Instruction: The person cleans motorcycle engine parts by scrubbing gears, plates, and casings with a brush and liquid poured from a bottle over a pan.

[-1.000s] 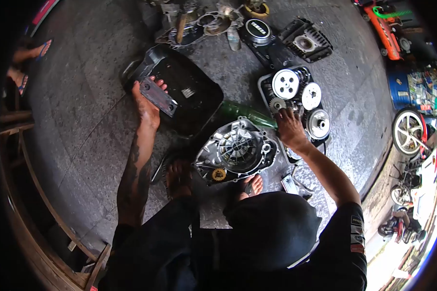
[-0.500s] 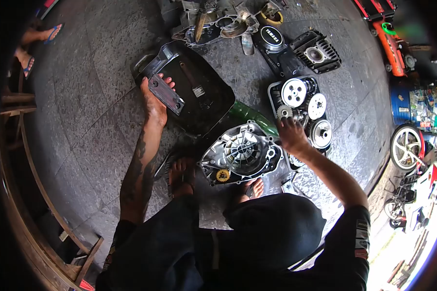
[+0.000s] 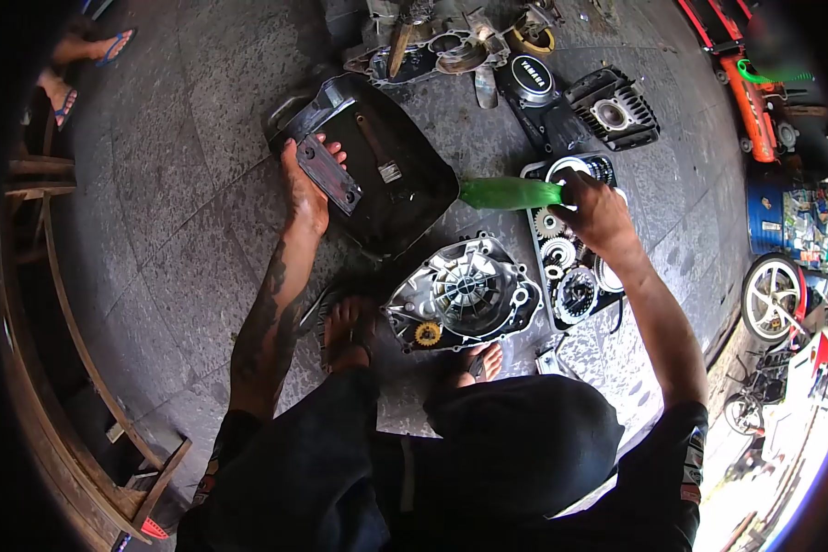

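Note:
My left hand (image 3: 309, 198) grips a flat, dark rectangular plate with holes (image 3: 329, 175) over the near-left part of a black pan (image 3: 414, 147). Inside that pan lies a paintbrush (image 3: 377, 152). My right hand (image 3: 598, 213) is closed around one end of a green plastic bottle (image 3: 511, 193), which lies sideways and points left toward the pan's rim. Beneath this hand is a tray (image 3: 535, 267) of metal gears (image 3: 577, 293), partly hidden by it. An engine cover (image 3: 469, 281) with a small yellow gear (image 3: 427, 333) sits between my feet and the pan.
At the far side are an engine case (image 3: 432, 57), a round YAMAHA cover (image 3: 532, 75) and a finned cylinder head (image 3: 612, 112). A wooden bench (image 3: 51, 304) stands left, near another person's feet (image 3: 63, 99). On the right are an orange floor jack (image 3: 748, 106), a blue drum (image 3: 765, 216) and a wheel (image 3: 771, 296).
My right hand has moved up and right, raising the green bottle, which was lying between the pan and the gear tray. My left hand still holds the plate.

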Tool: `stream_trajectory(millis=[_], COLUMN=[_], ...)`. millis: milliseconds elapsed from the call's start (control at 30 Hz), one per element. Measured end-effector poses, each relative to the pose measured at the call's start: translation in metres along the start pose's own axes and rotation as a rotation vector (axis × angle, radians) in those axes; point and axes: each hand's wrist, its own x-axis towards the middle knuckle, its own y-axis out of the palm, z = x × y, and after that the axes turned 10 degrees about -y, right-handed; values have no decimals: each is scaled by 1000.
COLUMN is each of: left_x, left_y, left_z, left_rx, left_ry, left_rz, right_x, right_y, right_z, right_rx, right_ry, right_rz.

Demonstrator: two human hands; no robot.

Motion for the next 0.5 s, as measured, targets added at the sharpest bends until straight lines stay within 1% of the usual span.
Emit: stream_trajectory(millis=[33,100,233,367,467,500], left_x=[0,-1,1,4,2,3], left_y=[1,1,0,1,4,4], left_z=[-1,0,1,4,2,2], left_rx=[0,0,-30,-50,-58,-60], left_ry=[7,13,3,16,32,48], left_rz=[1,4,14,-1,-11,-20], right_x=[5,15,28,34,39,41], right_y=[-5,-12,-11,-10,-19,-17], right_z=[7,18,30,43,56,55], right_rx=[-2,15,-30,-26,-38,-165], right_ry=[-4,-80,-95,-173,-159,-352], right_rz=[-5,-34,-1,-20,47,-157])
